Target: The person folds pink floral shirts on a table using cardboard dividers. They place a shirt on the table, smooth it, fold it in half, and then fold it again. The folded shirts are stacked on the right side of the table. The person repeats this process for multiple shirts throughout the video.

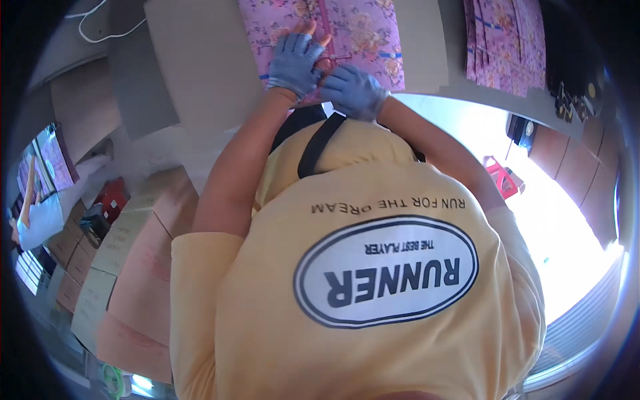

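A flat pink-purple floral piece (pixel 367 33), with a darker pink strip and a small knot or bow down its middle, lies in front of me. Blue bands show at its sides. My left hand (pixel 295 63), in a blue-grey glove with bare fingertips, rests palm down on it, fingers stretched forward beside the strip. My right hand (pixel 353 90), gloved alike, is at the near edge, its fingers drawn together beside my left thumb, just below the knot. What those fingers pinch, if anything, is hidden.
A stack of similar floral pieces (pixel 503 43) lies to the right, beside dark items with metallic parts (pixel 577 100). Cardboard boxes (pixel 137 267) stand at the left. A white cable (pixel 110 39) crosses the upper left. Another person (pixel 43 217) works at far left; a red stool (pixel 501 179) stands at right.
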